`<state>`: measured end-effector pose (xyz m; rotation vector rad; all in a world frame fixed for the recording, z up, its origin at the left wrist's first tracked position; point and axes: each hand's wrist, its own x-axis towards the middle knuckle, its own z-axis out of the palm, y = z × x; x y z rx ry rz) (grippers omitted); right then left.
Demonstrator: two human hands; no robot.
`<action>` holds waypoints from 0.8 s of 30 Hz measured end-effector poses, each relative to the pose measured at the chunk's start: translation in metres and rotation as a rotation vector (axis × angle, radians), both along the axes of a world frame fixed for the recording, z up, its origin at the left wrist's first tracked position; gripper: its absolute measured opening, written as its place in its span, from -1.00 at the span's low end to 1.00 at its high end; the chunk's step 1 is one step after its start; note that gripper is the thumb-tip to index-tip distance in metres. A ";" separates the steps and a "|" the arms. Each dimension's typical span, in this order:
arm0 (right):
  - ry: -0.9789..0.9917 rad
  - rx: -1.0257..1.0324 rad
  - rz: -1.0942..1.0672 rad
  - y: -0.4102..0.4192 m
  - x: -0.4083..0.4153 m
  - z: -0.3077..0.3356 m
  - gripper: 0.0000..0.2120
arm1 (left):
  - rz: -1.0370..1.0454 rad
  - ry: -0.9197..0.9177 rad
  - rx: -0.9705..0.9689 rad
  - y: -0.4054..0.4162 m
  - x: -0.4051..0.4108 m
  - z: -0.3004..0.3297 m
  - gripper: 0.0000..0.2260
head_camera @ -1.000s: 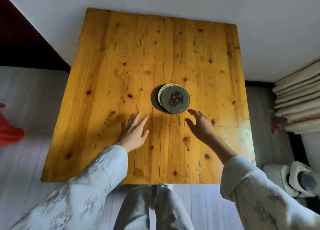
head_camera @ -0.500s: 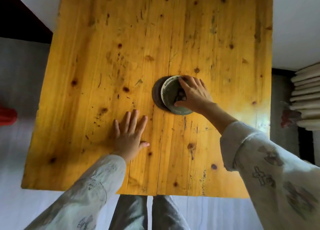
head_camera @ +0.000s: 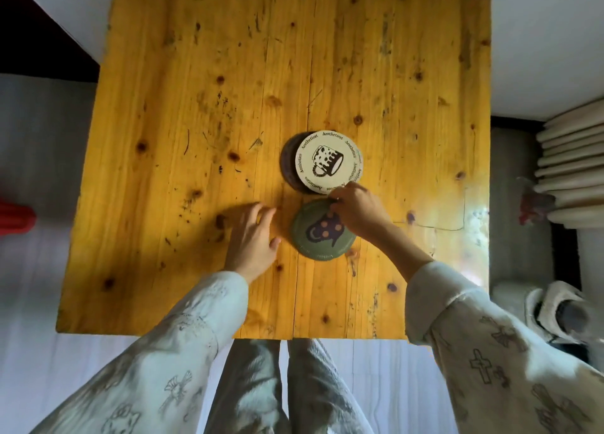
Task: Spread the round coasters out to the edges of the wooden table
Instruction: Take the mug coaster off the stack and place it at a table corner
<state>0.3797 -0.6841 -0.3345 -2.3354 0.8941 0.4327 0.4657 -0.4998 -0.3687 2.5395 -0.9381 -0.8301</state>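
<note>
Head camera, looking straight down: the round olive-green coaster with a dark mug drawing [head_camera: 322, 229] has come off the stack in the last half second and now lies flat on the yellow knotty-pine wooden table [head_camera: 408, 74], just nearer the person than the pile it covered. The right hand [head_camera: 358, 209] rests over its far right part, fingers curled down on the rim; whether they pinch the coaster or only press and slide it cannot be told. Uncovered behind it is a round cream coaster printed with a black mug [head_camera: 328, 161], sitting slightly off-centre on a dark round coaster [head_camera: 287, 162] whose left edge peeks out; how many lie beneath is hidden. The left hand [head_camera: 253, 237] is open and empty, lying on the wood just left of the green coaster.

So spreading has only begun: one coaster is separated but remains near the table's middle, well short of any edge. It likely needs carrying on toward the near edge, then the remaining coasters sent to other sides.
</note>
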 end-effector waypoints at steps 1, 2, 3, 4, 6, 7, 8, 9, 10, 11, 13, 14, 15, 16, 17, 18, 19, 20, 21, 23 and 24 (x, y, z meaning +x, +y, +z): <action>0.005 0.053 -0.036 0.011 -0.011 0.000 -0.73 | 0.025 0.049 -0.035 0.001 -0.008 0.003 -0.51; 0.010 0.107 -0.080 0.022 -0.021 0.000 -0.74 | 0.050 0.121 -0.057 0.003 -0.016 0.006 -0.53; 0.015 0.153 -0.126 0.032 -0.031 -0.001 -0.74 | 0.072 0.199 -0.065 0.006 -0.025 0.007 -0.54; 0.023 0.192 -0.168 0.042 -0.041 -0.001 -0.75 | 0.088 0.267 -0.065 0.010 -0.034 0.008 -0.55; 0.040 0.254 -0.228 0.059 -0.057 -0.002 -0.75 | 0.111 0.350 -0.060 0.020 -0.049 0.009 -0.57; 0.042 0.279 -0.259 0.067 -0.064 -0.003 -0.74 | 0.129 0.377 -0.062 0.025 -0.055 0.009 -0.57; 0.040 0.300 -0.298 0.074 -0.069 -0.003 -0.74 | 0.152 0.399 -0.066 0.030 -0.060 0.010 -0.57; 0.039 0.322 -0.342 0.080 -0.073 -0.003 -0.73 | 0.180 0.420 -0.067 0.034 -0.063 0.011 -0.57; 0.037 0.348 -0.387 0.085 -0.077 -0.003 -0.73 | 0.212 0.438 -0.065 0.039 -0.067 0.011 -0.57; 0.035 0.378 -0.430 0.089 -0.081 -0.004 -0.73 | 0.246 0.455 -0.060 0.042 -0.069 0.011 -0.58; 0.018 0.431 -0.505 0.096 -0.087 -0.003 -0.73 | 0.328 0.491 -0.041 0.048 -0.073 0.011 -0.60; 0.008 0.448 -0.531 0.098 -0.089 -0.003 -0.73 | 0.372 0.513 -0.029 0.050 -0.074 0.012 -0.61; 0.003 0.457 -0.548 0.101 -0.091 -0.003 -0.73 | 0.405 0.529 -0.019 0.051 -0.076 0.012 -0.62; 0.005 0.459 -0.557 0.103 -0.092 -0.003 -0.73 | 0.423 0.533 -0.015 0.052 -0.077 0.012 -0.62; 0.011 0.457 -0.559 0.105 -0.093 -0.003 -0.73 | 0.428 0.530 -0.011 0.053 -0.078 0.012 -0.63; 0.018 0.455 -0.552 0.107 -0.094 -0.002 -0.73 | 0.430 0.527 -0.007 0.054 -0.079 0.013 -0.64; 0.026 0.453 -0.536 0.109 -0.095 -0.002 -0.73 | 0.435 0.529 0.000 0.055 -0.080 0.014 -0.64; 0.033 0.453 -0.519 0.111 -0.097 -0.002 -0.73 | 0.441 0.537 0.006 0.056 -0.080 0.015 -0.64; 0.039 0.458 -0.506 0.112 -0.098 -0.001 -0.73 | 0.450 0.554 0.011 0.056 -0.081 0.016 -0.63; 0.032 0.487 -0.497 0.113 -0.099 0.001 -0.72 | 0.471 0.597 0.017 0.057 -0.081 0.021 -0.62; 0.026 0.499 -0.496 0.113 -0.099 0.003 -0.70 | 0.474 0.606 0.016 0.058 -0.080 0.023 -0.62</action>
